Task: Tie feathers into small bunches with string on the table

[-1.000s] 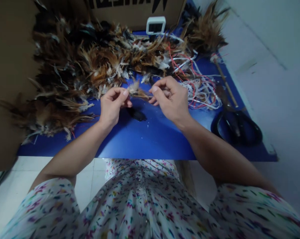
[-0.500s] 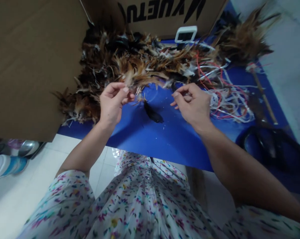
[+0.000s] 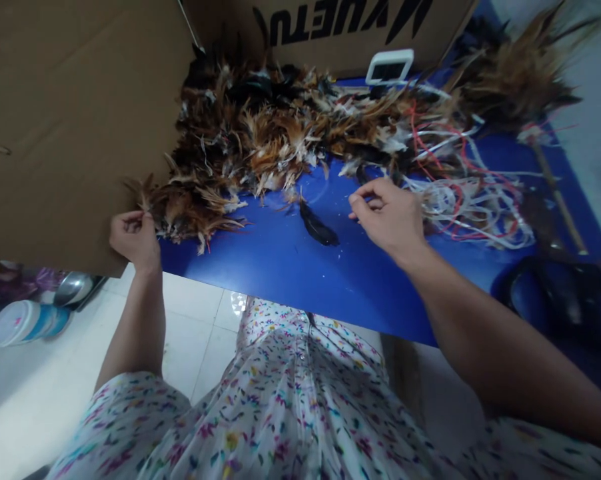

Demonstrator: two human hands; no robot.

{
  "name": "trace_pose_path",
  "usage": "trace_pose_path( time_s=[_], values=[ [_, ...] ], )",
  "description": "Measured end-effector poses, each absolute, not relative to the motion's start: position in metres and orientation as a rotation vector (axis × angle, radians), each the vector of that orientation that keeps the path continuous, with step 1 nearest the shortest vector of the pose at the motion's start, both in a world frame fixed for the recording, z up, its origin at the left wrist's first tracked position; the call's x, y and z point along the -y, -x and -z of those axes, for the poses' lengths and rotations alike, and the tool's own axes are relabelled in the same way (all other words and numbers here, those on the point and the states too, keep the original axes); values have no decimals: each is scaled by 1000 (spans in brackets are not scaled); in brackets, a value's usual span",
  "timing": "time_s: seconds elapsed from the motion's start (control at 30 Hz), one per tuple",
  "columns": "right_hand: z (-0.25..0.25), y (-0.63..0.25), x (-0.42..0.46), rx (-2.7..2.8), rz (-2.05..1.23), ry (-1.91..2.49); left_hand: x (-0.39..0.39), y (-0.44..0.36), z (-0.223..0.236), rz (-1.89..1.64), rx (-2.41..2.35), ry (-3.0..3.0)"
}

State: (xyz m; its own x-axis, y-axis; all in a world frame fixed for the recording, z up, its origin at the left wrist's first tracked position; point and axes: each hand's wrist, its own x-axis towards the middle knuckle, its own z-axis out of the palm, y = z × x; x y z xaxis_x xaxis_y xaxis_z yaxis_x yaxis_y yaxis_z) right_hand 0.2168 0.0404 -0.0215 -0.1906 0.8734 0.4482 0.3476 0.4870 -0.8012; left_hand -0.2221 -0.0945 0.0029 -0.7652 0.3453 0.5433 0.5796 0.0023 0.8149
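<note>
At the left end of the pile, my left hand (image 3: 135, 239) is pinched on a small bunch of brown feathers (image 3: 143, 193) that stands up past its fingertips. The feather pile (image 3: 275, 143), brown, black and whitish, stretches across the back of the blue table (image 3: 280, 260). My right hand (image 3: 388, 213) hovers over the table with thumb and fingers pressed together; whatever is between them is too small to make out. A single black feather (image 3: 318, 225) lies on the table between my hands. Beside my right hand is a tangle of white and red plastic strips (image 3: 480, 207).
Cardboard panels stand at the left (image 3: 80, 133) and the back (image 3: 330, 50). A small white-framed device (image 3: 389, 68) sits behind the pile. On the right are a feather duster (image 3: 525, 80) with a stick and black-handled scissors (image 3: 555, 293). A bucket (image 3: 30, 323) stands on the floor.
My left hand has carried the small feather bunch away from my right hand to the pile's left end. My right hand stays pinched over the table. The view has swung left.
</note>
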Motion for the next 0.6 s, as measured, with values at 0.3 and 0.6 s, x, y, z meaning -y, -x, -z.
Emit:
trace_pose_path(
  time_s=[0.3,0.6],
  values=[
    [6,-218,-36,1977,-513,1227,99,218,-14,1140,2129,1042],
    [-1,-205,-18,2299,-582,1202,57,119,-42,1199,1673,1781]
  ],
)
